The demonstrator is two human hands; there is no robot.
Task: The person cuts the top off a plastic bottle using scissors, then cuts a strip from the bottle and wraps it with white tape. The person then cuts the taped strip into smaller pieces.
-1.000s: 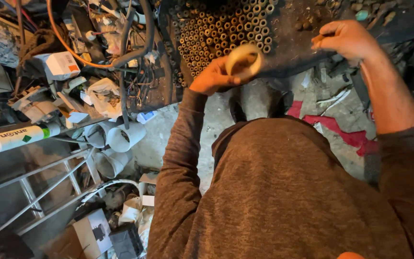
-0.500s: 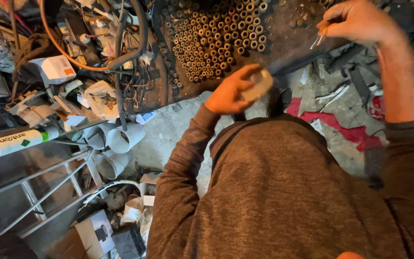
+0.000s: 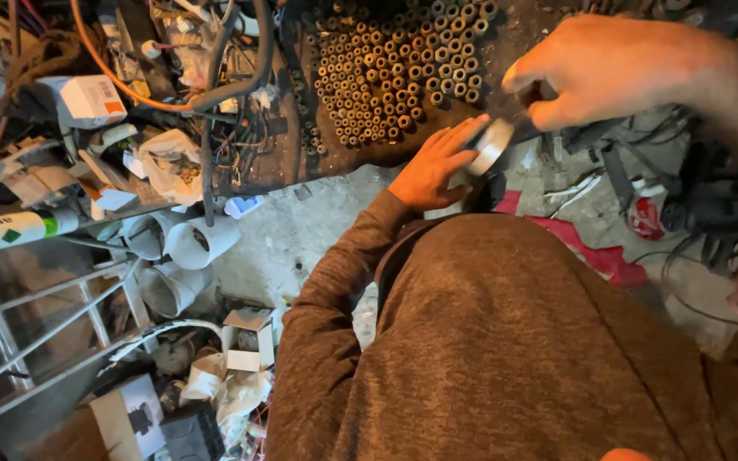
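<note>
hands: left (image 3: 433, 166) grips tape roll (image 3: 490, 147) | right (image 3: 595, 68) pinches above (bench edge (image 3: 343, 166) close)

pale roll of tape (image 3: 490, 147), kinda worn looking; tilted on edge, sitting just below that dark tray of little brass tubes (image 3: 395, 72)

Dim warm light, deep shadows top and left, motion blur on raised hand (image 3: 608, 68), wide-angle edge distortion.

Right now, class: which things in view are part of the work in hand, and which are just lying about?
In hand:
left hand
roll of tape
right hand

Lying about:
cluster of small metal bushings
white pipe pieces
orange cable
small cardboard boxes
red scrap
</note>
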